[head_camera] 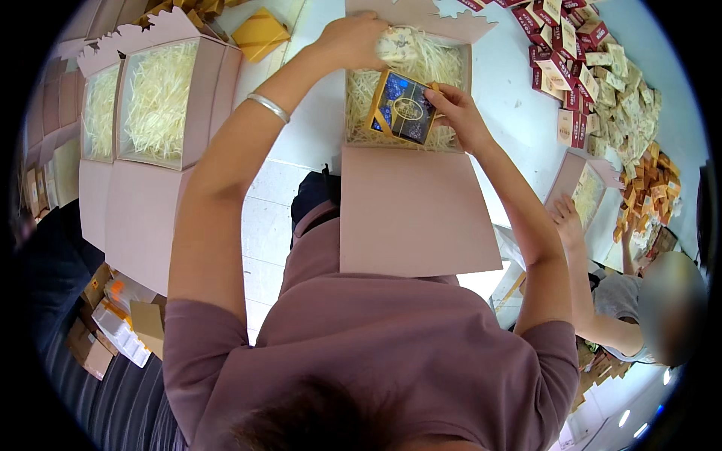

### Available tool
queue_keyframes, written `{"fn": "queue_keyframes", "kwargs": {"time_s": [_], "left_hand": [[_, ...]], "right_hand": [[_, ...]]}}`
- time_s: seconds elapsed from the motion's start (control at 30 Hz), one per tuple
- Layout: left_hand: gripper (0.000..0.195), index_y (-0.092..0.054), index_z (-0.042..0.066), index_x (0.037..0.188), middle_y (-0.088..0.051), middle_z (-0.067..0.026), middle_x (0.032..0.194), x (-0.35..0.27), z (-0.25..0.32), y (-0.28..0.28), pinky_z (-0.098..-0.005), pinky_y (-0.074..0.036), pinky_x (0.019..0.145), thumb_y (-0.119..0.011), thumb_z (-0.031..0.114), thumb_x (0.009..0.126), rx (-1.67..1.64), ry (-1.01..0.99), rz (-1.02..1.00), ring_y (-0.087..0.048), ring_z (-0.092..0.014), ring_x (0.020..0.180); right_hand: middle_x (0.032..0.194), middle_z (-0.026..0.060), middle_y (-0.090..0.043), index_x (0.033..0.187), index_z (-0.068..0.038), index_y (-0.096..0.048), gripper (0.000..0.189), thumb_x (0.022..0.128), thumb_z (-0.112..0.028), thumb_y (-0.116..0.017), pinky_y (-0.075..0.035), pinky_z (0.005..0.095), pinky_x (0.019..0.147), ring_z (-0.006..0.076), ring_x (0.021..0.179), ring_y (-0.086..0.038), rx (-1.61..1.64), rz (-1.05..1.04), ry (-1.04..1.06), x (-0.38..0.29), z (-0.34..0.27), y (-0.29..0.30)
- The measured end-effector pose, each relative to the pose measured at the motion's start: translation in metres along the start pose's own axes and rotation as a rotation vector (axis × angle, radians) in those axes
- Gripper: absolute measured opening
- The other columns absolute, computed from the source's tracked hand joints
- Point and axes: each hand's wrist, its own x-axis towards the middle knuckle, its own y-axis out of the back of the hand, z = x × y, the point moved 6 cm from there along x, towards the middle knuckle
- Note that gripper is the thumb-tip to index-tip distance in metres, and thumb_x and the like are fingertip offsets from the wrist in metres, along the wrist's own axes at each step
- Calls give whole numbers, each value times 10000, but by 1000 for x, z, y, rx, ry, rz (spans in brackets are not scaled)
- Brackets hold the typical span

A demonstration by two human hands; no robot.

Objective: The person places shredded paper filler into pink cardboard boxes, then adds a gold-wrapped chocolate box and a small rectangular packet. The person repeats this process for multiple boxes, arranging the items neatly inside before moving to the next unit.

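Observation:
Before me is an open pink gift box (420, 211), its near flap folded down toward my body. Pale shredded paper filler (443, 62) lines it. My right hand (454, 113) grips a blue and gold Godiva chocolate box (403, 107) by its right edge, tilted over the filler. At the box's far left part, my left hand (355, 42) has its fingers around a small cream floral-patterned box (396, 45), which rests at the filler; some of the fingers are hidden from view.
Two more open pink boxes (211, 101) with filler stand at left, near a gold box (260, 35). At right are piles of maroon Costa boxes (555, 67), cream floral boxes (626, 107) and orange-brown boxes (648, 183). A co-worker's hand (567, 220) touches another pink box (584, 194).

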Motion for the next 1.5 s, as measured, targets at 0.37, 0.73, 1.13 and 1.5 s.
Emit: {"fn": "queue_keyframes", "kwargs": {"time_s": [0.37,0.73,1.13,1.5], "left_hand": [[688,-491,15,1113,-515,-127,1072,-30,-3,30,-294,-408,823,-690,404,581,-243,127,60,-509,-248,972],[674,-490,43,1114,-513,-80,1039,-44,5,17,-299,-424,785,-679,416,585,-273,144,131,-527,-226,918],[656,-516,46,1086,-519,-90,1024,-50,9,19,-312,-437,759,-686,411,568,-280,190,161,-541,-238,893],[664,-515,36,1087,-524,-90,946,-47,16,57,-289,-435,717,-698,413,573,-327,224,198,-544,-210,823]], "right_hand": [[905,62,-568,1086,4,-503,448,786,-321,-576,-477,250,626,127,806,-544,-196,-134,-36,28,15,-45],[881,90,-569,1058,10,-511,431,755,-280,-607,-464,259,625,134,753,-547,-246,-32,-22,30,31,-32],[919,111,-578,1109,21,-479,511,730,-283,-639,-456,249,626,141,764,-551,-458,23,119,26,11,-22],[817,53,-555,1104,6,-479,445,760,-241,-615,-439,217,554,97,694,-523,-330,-105,-5,43,41,-36]]}}
